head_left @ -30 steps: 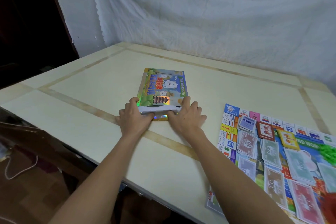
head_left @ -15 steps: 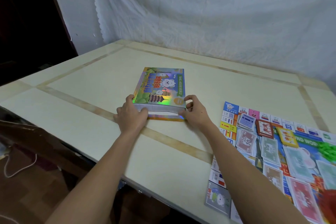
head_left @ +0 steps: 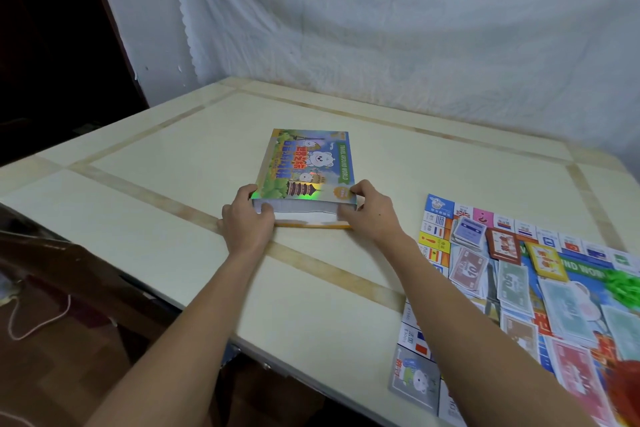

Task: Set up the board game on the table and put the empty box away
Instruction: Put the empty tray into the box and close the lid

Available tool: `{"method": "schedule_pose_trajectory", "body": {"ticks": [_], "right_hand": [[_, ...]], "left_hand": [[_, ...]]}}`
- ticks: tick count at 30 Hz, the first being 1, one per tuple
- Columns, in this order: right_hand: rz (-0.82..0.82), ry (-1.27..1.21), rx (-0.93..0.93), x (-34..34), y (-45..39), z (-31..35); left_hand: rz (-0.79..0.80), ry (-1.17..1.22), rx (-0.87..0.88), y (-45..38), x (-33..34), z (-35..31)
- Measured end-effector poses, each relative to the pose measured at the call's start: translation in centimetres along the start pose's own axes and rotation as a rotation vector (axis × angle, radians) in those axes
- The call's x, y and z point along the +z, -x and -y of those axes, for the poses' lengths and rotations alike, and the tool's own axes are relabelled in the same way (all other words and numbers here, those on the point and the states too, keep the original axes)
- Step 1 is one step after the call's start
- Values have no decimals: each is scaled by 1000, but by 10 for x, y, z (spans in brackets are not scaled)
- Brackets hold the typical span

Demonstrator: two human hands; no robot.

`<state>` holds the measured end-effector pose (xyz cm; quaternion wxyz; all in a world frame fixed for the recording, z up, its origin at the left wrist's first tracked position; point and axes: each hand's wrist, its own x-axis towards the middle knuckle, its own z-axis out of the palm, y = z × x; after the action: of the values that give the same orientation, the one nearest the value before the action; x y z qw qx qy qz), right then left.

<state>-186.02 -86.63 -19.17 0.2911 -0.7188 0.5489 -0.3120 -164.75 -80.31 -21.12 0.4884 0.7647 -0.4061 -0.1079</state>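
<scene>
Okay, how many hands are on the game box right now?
2. The left hand grips the near left corner of the game box, and the right hand grips its near right corner. No other hand is in view.

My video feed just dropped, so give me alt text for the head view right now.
Both hands grip the near corners of the colourful game box, left hand and right hand, on a cream table. To the right lies the unfolded game board covered with paper money and cards.
</scene>
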Motion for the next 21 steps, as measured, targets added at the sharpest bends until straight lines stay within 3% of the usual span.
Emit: {"method": "schedule_pose_trajectory", "body": {"ticks": [8,12,17,21], "right_hand": [[-196,124,-83,7,3,-7],[-130,75,-24,7,6,-6],[-51,-10,9,-5,12,-4],[-104,-41,-31,-4,25,-5]], "left_hand": [[-108,119,-42,-2,0,5],[-144,60,-5,-1,-1,4],[-57,105,14,2,-1,2],[-9,83,31,3,-1,3]]}}
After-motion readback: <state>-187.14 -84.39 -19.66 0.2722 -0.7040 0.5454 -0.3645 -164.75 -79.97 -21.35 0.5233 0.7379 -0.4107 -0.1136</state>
